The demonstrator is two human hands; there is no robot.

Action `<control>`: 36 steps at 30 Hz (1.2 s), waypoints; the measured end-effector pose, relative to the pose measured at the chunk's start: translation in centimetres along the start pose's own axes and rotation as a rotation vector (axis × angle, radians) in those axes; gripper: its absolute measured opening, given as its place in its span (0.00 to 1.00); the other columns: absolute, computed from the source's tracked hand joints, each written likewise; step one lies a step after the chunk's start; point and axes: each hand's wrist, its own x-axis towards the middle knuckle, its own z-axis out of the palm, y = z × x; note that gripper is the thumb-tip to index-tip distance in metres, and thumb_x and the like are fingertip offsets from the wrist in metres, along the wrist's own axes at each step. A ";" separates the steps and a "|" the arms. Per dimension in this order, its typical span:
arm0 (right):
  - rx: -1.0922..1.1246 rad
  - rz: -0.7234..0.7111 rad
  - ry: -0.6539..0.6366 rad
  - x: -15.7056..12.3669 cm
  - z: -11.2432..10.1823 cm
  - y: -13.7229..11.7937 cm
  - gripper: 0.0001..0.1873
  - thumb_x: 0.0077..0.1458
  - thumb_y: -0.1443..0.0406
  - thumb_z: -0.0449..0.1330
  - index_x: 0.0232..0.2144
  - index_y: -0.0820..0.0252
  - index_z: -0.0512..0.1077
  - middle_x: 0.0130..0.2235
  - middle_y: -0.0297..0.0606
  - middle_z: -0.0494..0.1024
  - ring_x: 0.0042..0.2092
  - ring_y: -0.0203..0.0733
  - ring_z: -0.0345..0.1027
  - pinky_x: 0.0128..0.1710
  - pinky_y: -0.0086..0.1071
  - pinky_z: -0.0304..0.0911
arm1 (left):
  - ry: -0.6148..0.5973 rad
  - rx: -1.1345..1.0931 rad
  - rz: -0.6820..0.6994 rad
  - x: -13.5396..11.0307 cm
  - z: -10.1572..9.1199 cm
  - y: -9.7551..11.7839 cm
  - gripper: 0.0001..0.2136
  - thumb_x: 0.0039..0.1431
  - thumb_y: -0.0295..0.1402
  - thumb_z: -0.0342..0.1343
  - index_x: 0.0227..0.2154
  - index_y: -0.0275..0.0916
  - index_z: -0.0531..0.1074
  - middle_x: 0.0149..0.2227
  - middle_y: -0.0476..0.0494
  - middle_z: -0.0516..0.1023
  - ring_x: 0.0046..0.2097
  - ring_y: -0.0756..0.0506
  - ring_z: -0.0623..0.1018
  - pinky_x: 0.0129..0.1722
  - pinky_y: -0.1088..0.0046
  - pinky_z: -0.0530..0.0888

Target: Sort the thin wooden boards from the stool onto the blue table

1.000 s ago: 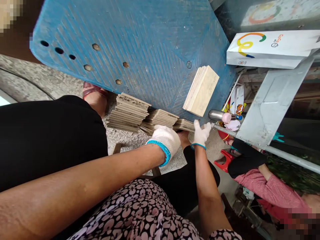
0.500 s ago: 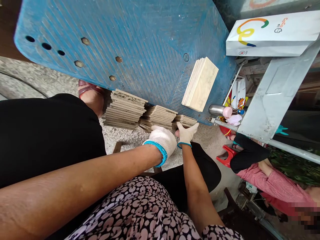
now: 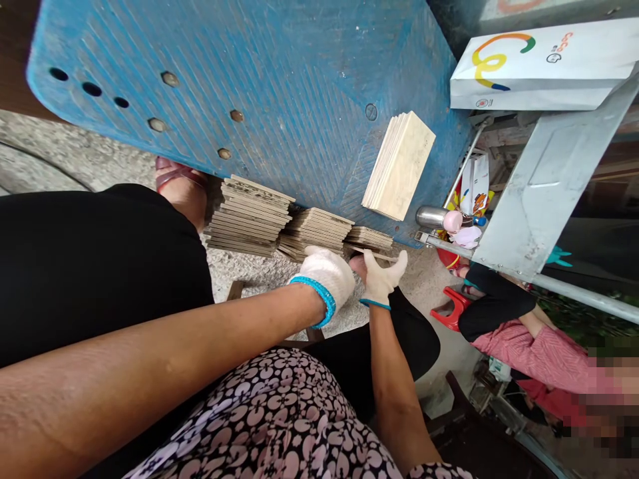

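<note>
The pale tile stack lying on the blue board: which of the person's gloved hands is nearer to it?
Right. The right hand is just below the pale tile stack, at the lowest floor pile; the left hand sits further left.
</note>
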 end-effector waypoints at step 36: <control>-0.051 -0.158 -0.199 -5.4 -7.0 -2.9 0.55 0.48 0.53 0.64 0.70 0.61 0.42 0.58 0.56 0.70 0.58 0.60 0.68 0.55 0.51 0.67 | 0.344 -0.140 0.297 -0.7 -2.8 1.5 0.17 0.62 0.40 0.46 0.35 0.39 0.79 0.30 0.41 0.78 0.34 0.40 0.78 0.32 0.66 0.70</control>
